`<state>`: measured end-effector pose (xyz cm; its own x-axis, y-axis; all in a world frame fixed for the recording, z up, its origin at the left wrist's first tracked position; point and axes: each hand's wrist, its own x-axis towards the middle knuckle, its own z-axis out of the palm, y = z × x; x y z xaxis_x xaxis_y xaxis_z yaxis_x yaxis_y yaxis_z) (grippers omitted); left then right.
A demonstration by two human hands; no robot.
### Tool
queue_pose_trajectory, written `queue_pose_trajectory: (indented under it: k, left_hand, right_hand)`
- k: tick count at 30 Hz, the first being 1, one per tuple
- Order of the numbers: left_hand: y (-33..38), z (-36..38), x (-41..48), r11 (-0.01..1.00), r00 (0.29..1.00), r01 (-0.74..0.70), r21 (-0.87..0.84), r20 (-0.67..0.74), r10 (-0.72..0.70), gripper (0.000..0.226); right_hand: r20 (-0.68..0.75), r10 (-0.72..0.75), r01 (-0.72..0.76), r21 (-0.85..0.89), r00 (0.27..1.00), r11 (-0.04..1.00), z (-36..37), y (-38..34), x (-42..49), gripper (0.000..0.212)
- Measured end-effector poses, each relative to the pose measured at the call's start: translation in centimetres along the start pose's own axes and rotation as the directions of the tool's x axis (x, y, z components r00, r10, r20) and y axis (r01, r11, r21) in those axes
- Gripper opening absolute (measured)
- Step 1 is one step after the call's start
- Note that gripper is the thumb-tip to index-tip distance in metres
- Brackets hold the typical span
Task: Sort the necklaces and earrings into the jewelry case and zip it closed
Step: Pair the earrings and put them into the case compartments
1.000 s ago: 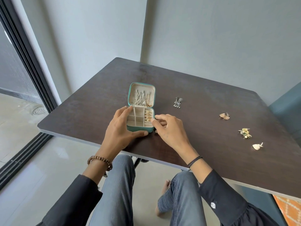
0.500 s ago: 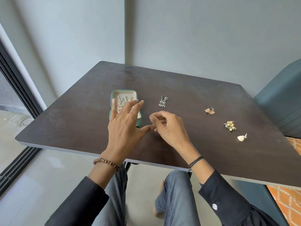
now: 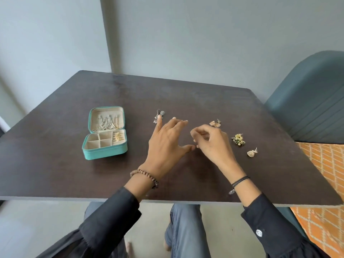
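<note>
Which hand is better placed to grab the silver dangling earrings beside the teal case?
Left hand: one finger reaches the silver dangling earrings; the right hand sits nearer the gold fan-shaped earring.

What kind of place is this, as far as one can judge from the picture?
Probably a room in a home, though not surely. A dark table stands by a bare grey wall, with a teal padded chair beside it and an orange patterned rug on the floor.
</note>
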<state>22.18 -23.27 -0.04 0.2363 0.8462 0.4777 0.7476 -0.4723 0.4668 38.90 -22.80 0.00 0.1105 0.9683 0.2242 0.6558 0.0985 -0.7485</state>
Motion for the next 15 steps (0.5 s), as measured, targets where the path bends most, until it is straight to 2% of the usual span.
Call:
queue_pose_trajectory:
  k: [4, 7, 10, 15]
  left_hand:
    - [0.3, 2.9, 2.6, 0.995, 0.988, 0.044, -0.095, 0.149, -0.030, 0.075]
    - [0.1, 5.0, 4.7, 0.975, 0.964, 0.135, -0.178, 0.250, -0.088, 0.070]
    - [-0.3, 6.4, 6.5, 0.968, 0.959, 0.134, -0.210, 0.275, -0.073, 0.064]
    - [-0.9, 7.3, 7.9, 0.956, 0.962, 0.115, -0.270, 0.271, -0.039, 0.056]
  right_hand:
    - [-0.072, 0.014, -0.022, -0.113, 0.997, 0.993, -1.7, 3.0, 2.7, 0.009]
    - [-0.160, 0.009, -0.045, -0.225, 0.987, 0.973, -2.6, 5.1, 4.8, 0.014]
    - [-0.211, 0.004, -0.072, -0.316, 0.978, 0.946, -3.1, 6.7, 6.4, 0.016]
    - [-0.182, 0.068, -0.131, -0.360, 0.981, 0.924, -2.8, 8.1, 7.8, 0.019]
